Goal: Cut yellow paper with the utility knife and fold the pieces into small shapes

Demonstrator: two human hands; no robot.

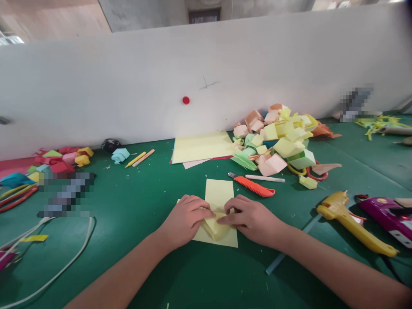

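Note:
A folded piece of pale yellow paper [219,227] lies in front of me on the green table, between my two hands. Its near part forms a pointed flap. My left hand [186,219] grips the left side of the fold, with thumb and fingertips together on it. From the right, my right hand [249,218] pinches the other side, its fingers curled and the thumb pressed on the paper. Beneath the fold, more pale yellow paper [220,189] sticks out flat toward the back. An orange utility knife [254,186] and a pale stick [265,178] rest just beyond my right hand.
Folded paper pieces [283,137] are heaped at the back right. Coloured sheets [202,148] lie by the white board [128,94]. A yellow glue gun [357,223] and a purple tool [386,219] are at right. Small paper shapes [61,159] and a white cable [85,244] are left.

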